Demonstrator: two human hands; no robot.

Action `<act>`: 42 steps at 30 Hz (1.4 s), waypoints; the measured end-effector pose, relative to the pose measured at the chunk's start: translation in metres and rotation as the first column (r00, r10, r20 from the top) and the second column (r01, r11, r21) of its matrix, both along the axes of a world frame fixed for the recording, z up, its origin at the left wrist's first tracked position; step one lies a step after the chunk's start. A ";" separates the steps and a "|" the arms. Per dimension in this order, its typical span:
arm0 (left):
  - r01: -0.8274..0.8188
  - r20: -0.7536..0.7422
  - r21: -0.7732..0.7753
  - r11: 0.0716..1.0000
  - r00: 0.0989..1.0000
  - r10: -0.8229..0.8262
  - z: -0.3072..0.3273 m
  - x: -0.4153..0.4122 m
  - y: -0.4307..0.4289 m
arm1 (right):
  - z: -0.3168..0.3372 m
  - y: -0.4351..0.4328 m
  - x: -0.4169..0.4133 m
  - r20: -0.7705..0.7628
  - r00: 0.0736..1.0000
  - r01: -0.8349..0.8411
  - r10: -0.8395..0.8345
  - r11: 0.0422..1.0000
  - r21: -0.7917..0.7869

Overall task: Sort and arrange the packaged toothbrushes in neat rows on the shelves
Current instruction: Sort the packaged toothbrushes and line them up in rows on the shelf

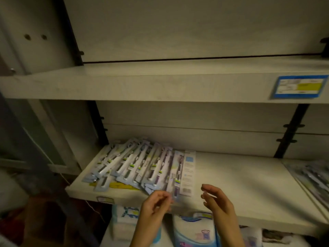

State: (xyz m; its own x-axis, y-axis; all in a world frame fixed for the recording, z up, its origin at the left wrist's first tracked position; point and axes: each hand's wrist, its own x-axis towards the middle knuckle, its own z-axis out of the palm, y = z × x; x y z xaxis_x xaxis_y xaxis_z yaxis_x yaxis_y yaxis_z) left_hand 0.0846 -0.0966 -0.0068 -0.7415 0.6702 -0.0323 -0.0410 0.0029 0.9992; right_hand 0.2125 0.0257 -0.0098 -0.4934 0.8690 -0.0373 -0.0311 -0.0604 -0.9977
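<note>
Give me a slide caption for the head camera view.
A left hand and right hand at the front edge of a shelf bearing overlapping packaged toothbrushes.

Dim and yellow-green throughout. Brightest along the front edge of the upper shelf [142,86] and across the bare top of the lower shelf [240,175]; darkest in the lower left corner. Too soft for reading the print on the toothbrush packs [135,164] or the blue price label [299,86]. Smeared by motion at the left hand [154,205] and right hand [219,202]. Bowed toward the edges by the wide lens.
</note>
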 end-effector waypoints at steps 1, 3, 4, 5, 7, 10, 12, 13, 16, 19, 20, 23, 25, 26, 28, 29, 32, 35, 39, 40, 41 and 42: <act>-0.010 0.001 -0.022 1.000 1.000 0.010 -0.004 -0.019 -0.008 | 0.001 -0.009 -0.017 -0.010 1.000 0.013 -0.013 1.000 -0.015; -0.051 -0.022 -0.078 0.996 0.999 0.050 -0.014 -0.058 -0.021 | 0.001 -0.027 -0.046 -0.015 1.000 0.001 -0.002 0.999 -0.033; -0.082 -0.059 -0.115 0.990 0.995 0.076 -0.019 -0.076 -0.025 | 0.000 -0.034 -0.057 -0.009 1.000 -0.015 0.015 0.999 -0.037; -0.114 -0.095 -0.145 0.983 0.990 0.101 -0.024 -0.090 -0.025 | -0.002 -0.040 -0.065 0.003 1.000 -0.029 0.029 0.999 -0.031; -0.140 -0.182 -0.212 0.967 0.978 0.102 -0.027 -0.108 -0.016 | -0.002 -0.048 -0.073 0.028 0.999 -0.039 0.039 0.999 -0.008; -0.099 -0.331 -0.342 0.935 0.944 -0.021 -0.024 -0.116 0.012 | 0.002 -0.047 -0.074 0.034 0.999 0.028 -0.028 1.000 -0.004; -0.166 -0.496 -0.477 0.863 0.862 -0.109 -0.021 -0.120 0.031 | 0.005 -0.043 -0.074 0.023 0.996 0.085 -0.085 0.996 -0.001; -0.206 -0.549 -0.524 0.827 0.824 -0.142 -0.019 -0.122 0.038 | 0.007 -0.042 -0.074 0.024 0.995 0.096 -0.096 0.995 0.001; -0.214 -0.537 -0.666 0.715 0.802 -0.261 -0.020 -0.123 0.049 | 0.011 -0.039 -0.078 0.035 0.995 0.097 -0.098 0.995 0.025; -0.207 -0.516 -0.708 0.675 0.804 -0.295 -0.024 -0.127 0.055 | 0.015 -0.037 -0.081 0.038 0.996 0.077 -0.078 0.997 0.028; -0.198 -0.501 -0.712 0.674 0.815 -0.290 -0.023 -0.128 0.056 | 0.015 -0.036 -0.082 0.039 0.996 0.074 -0.075 0.997 0.024; -0.187 -0.482 -0.701 0.689 0.836 -0.264 -0.022 -0.130 0.057 | 0.014 -0.032 -0.083 0.050 0.996 0.080 -0.080 0.997 0.017; -0.197 -0.496 -0.675 0.711 0.835 -0.239 -0.020 -0.132 0.053 | 0.012 -0.031 -0.086 0.078 0.994 0.070 -0.072 0.997 0.022; -0.199 -0.500 -0.658 0.726 0.837 -0.223 -0.019 -0.133 0.051 | 0.011 -0.030 -0.088 0.093 0.994 0.063 -0.065 0.998 0.021; -0.195 -0.496 -0.600 0.776 0.851 -0.170 -0.016 -0.132 0.047 | 0.009 -0.029 -0.090 0.112 0.992 0.058 -0.059 0.998 0.011; -0.189 -0.496 -0.564 0.804 0.856 -0.146 -0.013 -0.129 0.044 | 0.010 -0.028 -0.091 0.109 0.992 0.061 -0.061 0.998 -0.001; -0.113 -0.525 -0.463 0.879 0.834 -0.169 0.001 -0.105 0.035 | 0.015 -0.028 -0.095 0.060 0.997 0.049 -0.043 0.994 -0.098; -0.021 -0.540 -0.413 0.911 0.811 -0.226 0.010 -0.069 0.031 | 0.021 -0.026 -0.094 -0.011 0.998 0.055 -0.058 0.984 -0.167; -0.030 -0.594 -0.445 0.895 0.758 -0.270 0.002 -0.024 0.038 | 0.018 -0.017 -0.079 -0.034 0.998 0.052 -0.059 0.984 -0.173; -0.002 -0.602 -0.418 0.908 0.750 -0.275 -0.003 -0.016 0.039 | 0.014 -0.013 -0.073 -0.039 0.996 0.068 -0.076 0.982 -0.175; 0.044 -0.596 -0.400 0.916 0.747 -0.296 -0.008 -0.011 0.038 | 0.010 -0.008 -0.066 -0.046 0.995 0.084 -0.094 0.981 -0.176; 0.055 -0.565 -0.410 0.910 0.768 -0.301 -0.013 -0.011 0.039 | 0.007 -0.003 -0.058 -0.050 0.993 0.094 -0.105 0.979 -0.179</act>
